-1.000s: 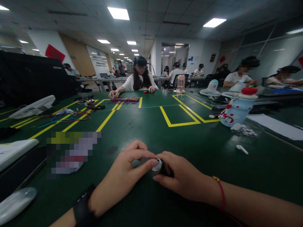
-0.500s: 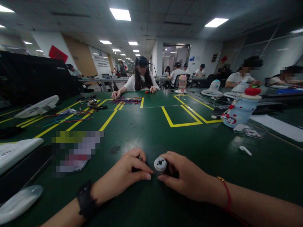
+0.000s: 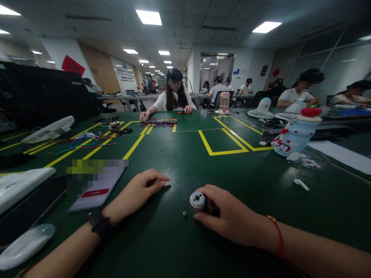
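My right hand (image 3: pixel 222 212) is wrapped round the side of a motor-like metal cylinder (image 3: pixel 197 200) standing upright on the table. Its silver top face has a dark centre hole and smaller holes around it. Just left of the cylinder, a tiny silver ring-shaped part (image 3: pixel 184 213) lies on the green surface. My left hand (image 3: pixel 145 187) is farther left and forward, low over the table, thumb and forefinger pinched together. Something small and pale shows at those fingertips; I cannot make out what it is.
A phone (image 3: pixel 100 187) lies left of my left hand, with a white mouse (image 3: pixel 27 247) nearer me. To the right are a blue bottle (image 3: pixel 297 133) and a white earbud (image 3: pixel 301 184). Across the table (image 3: pixel 162 150), a person handles a bundle of coloured wires (image 3: pixel 162 122).
My left hand has moved away from the cylinder, left and forward. The tiny ring-shaped part now shows on the table where that hand was. My right hand keeps its hold.
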`<state>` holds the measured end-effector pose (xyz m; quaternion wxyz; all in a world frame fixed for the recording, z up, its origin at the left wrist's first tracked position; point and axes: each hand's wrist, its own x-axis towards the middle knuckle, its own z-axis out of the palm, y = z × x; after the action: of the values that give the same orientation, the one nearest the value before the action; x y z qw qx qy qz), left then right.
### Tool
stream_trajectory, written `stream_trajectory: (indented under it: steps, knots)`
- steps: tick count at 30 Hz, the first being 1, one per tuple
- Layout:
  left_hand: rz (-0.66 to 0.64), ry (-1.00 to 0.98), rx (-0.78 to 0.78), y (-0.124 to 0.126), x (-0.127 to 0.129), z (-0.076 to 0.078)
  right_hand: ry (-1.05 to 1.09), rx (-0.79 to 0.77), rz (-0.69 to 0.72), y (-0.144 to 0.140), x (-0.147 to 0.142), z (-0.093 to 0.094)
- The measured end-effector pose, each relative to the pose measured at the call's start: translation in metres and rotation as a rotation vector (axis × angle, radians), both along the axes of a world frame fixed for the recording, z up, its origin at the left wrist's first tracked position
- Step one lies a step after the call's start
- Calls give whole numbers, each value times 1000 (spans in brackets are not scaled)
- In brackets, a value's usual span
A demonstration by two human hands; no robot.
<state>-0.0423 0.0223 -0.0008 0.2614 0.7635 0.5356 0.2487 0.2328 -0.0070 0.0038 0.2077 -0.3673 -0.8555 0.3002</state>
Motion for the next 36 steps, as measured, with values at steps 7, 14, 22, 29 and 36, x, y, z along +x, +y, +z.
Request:
stream_trajectory:
  steps: [7, 14, 22, 29, 36]
  knots:
    - [-37, 45, 27, 2, 1, -4, 3, 5, 7, -2, 2, 1]
    - [-180, 93, -1, -10, 7, 9, 8, 10, 5, -1, 1, 0]
    - [-279, 111, -41, -30, 32, 13, 24, 5, 1, -1, -1, 0]
    - [-210, -35, -60, -28, 44, 13, 15, 21, 0, -1, -1, 0]
    - [-183, -120, -63, -28, 44, 20, 11, 32, 7, -1, 0, 0]
